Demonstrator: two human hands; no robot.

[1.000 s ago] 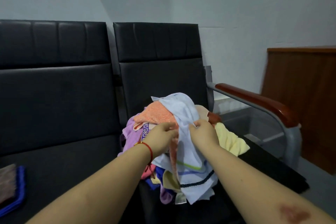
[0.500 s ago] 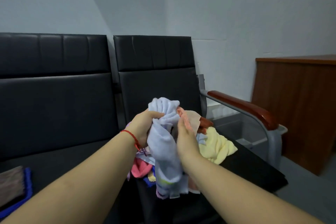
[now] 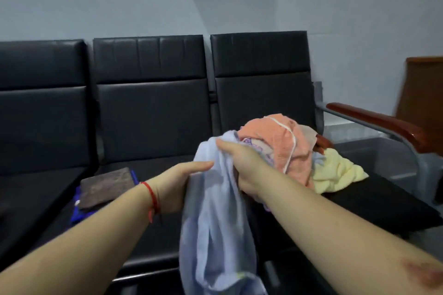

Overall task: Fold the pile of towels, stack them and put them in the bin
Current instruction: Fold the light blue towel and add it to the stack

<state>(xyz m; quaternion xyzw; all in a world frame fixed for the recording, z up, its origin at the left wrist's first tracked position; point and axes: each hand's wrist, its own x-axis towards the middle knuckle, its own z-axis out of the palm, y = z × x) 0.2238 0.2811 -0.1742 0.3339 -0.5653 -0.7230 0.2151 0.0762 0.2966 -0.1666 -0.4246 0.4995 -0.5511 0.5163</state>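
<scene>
On the right-hand seat of a black bench [image 3: 148, 112], seen from the head camera, lies the pile [image 3: 299, 151]: an orange towel [image 3: 280, 141] on top, a yellow towel [image 3: 335, 170] spilling toward the seat's front edge, and bits of purple and pale cloth between them. A pale blue towel [image 3: 213, 223] hangs clear of the pile, bunched and twisted, its lower end dropping out of frame. The right hand [image 3: 242, 163] grips its top, fingers curled round a gathered wad near one edge. The left hand [image 3: 177, 187] touches the cloth just below, thumb stretched along it; the towel covers the fingers, so I cannot tell whether they pinch it or only rest against it. A folded brown towel [image 3: 105, 187] sits on a blue towel [image 3: 78, 213] on the middle seat, well apart from the pile.

The blue towel looks light, limp and thin; it will sag and twist rather than hold any shape, and it is neither slippery nor fragile. Judging from the drape, the best hold is two neighbouring corners, one per hand, so the sheet hangs flat before folding.

Motion blur softens the cloth and the right side of the frame. A grey shape under the armrest [image 3: 374, 120] may be the bin, but it is too indistinct to say. The towel's corners and hem are hidden in its folds.
</scene>
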